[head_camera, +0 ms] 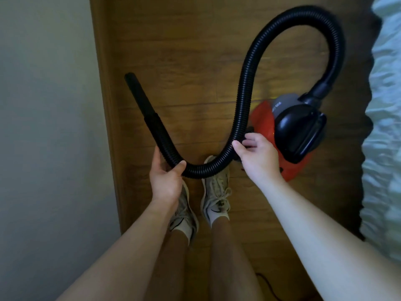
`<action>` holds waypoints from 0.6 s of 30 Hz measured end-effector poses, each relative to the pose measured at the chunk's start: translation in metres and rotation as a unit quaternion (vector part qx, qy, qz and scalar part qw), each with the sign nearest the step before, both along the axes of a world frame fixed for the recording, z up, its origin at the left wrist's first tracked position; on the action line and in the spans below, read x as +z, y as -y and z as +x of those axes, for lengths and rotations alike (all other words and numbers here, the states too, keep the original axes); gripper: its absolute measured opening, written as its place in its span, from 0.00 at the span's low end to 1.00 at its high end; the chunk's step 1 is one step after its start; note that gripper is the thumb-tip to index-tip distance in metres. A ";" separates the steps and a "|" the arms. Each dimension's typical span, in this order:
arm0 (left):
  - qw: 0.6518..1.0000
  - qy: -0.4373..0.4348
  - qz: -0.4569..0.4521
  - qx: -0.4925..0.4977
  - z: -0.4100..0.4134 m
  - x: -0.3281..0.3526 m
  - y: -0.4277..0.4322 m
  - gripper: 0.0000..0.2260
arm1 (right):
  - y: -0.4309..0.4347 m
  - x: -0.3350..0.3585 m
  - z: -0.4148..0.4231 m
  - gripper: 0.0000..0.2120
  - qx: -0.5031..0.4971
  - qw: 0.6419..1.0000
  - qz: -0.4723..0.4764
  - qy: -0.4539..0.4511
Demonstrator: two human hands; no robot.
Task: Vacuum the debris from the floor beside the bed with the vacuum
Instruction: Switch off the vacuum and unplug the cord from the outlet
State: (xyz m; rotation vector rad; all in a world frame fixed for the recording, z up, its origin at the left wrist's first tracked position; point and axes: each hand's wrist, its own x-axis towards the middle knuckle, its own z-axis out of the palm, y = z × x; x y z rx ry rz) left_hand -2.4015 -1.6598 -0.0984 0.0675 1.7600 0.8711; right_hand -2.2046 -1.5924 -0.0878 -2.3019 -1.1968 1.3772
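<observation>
A red and grey canister vacuum (290, 131) stands on the wooden floor (184, 61) close to the bed. Its black ribbed hose (247, 88) arches up from the canister, dips low and ends in a smooth black nozzle (141, 98) that points up and to the left. My left hand (166, 179) grips the hose just below the nozzle. My right hand (253, 157) holds the hose further along, thumb and fingers pinched around it, in front of the canister. No debris is visible on the floor.
A pale wall (47, 127) with a wooden skirting strip runs along the left. The bed with light blue bedding (384, 127) borders the right. My two feet in white sneakers (214, 196) stand on the floor below the hose. A dark cord (267, 285) lies near the bottom.
</observation>
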 end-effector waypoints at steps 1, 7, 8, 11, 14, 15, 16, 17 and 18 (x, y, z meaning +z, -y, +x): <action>1.000 -0.002 0.003 0.003 0.000 0.000 -0.001 0.36 | 0.005 -0.001 0.008 0.22 -0.010 1.000 -0.001 0.011; 1.000 -0.002 0.012 -0.002 0.001 -0.003 -0.003 0.36 | 0.037 -0.009 0.051 0.25 -0.064 0.994 -0.043 0.076; 1.000 -0.006 0.009 -0.006 0.002 -0.004 -0.002 0.36 | 0.042 -0.011 0.058 0.25 -0.080 0.992 -0.053 0.087; 1.000 -0.020 0.002 -0.009 0.002 -0.008 -0.001 0.36 | 0.056 -0.018 0.073 0.24 -0.120 0.984 -0.075 0.107; 1.000 -0.019 0.003 -0.006 0.006 -0.010 -0.001 0.37 | 0.064 -0.028 0.084 0.21 -0.122 0.981 -0.080 0.131; 1.000 -0.019 0.006 -0.008 0.007 -0.011 -0.001 0.37 | 0.065 -0.032 0.087 0.22 -0.123 0.980 -0.080 0.136; 1.000 -0.017 0.011 -0.010 0.008 -0.010 -0.002 0.37 | 0.065 -0.035 0.089 0.24 -0.124 0.979 -0.080 0.138; 1.000 -0.016 0.014 -0.013 0.010 -0.010 -0.003 0.37 | 0.065 -0.039 0.090 0.26 -0.128 0.979 -0.081 0.140; 1.000 -0.015 0.014 -0.013 0.011 -0.011 -0.004 0.37 | 0.064 -0.042 0.090 0.28 -0.134 0.978 -0.080 0.141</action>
